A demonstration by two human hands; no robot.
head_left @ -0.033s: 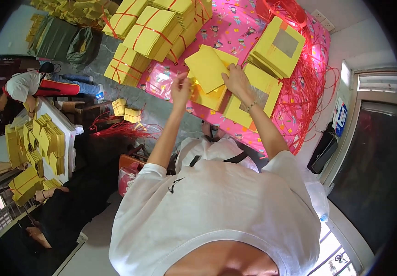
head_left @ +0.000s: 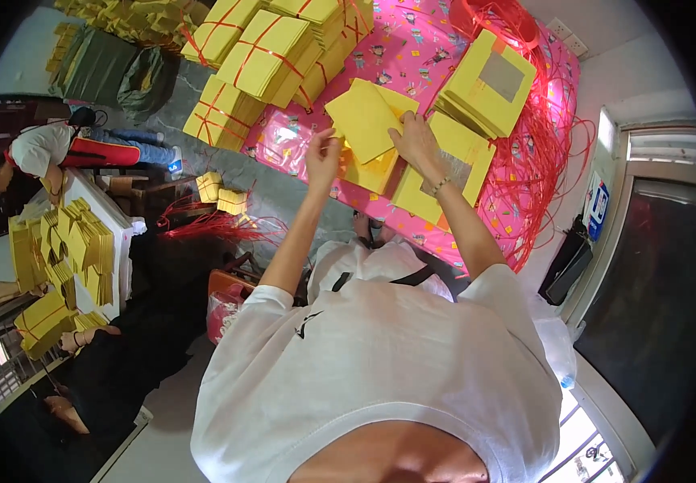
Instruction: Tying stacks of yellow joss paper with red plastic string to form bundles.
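Observation:
A yellow paper packet [head_left: 358, 121] lies aslant on a stack of yellow paper [head_left: 370, 174] on the pink patterned tablecloth. My right hand [head_left: 418, 146], with a bracelet at the wrist, grips the packet's right edge. My left hand [head_left: 323, 159] is raised just left of the packet. Its fingers are loosely bent and apart, with nothing seen in them. Right of the stack lies another yellow stack [head_left: 477, 149] with a grey patch on top, partly behind my right wrist. A taller yellow stack [head_left: 465, 97] with a similar grey patch leans beyond it.
Bundles tied with red strips [head_left: 267, 55] are piled at the table's far left. Loose red strips [head_left: 545, 153] spread along the right side, below a red basin [head_left: 509, 22]. At left, other people work by a white table [head_left: 126, 258] with yellow paper bundles [head_left: 82, 241].
My left hand has shifted slightly to the right and its fingers have moved a little. My right hand and the packet stay almost in place.

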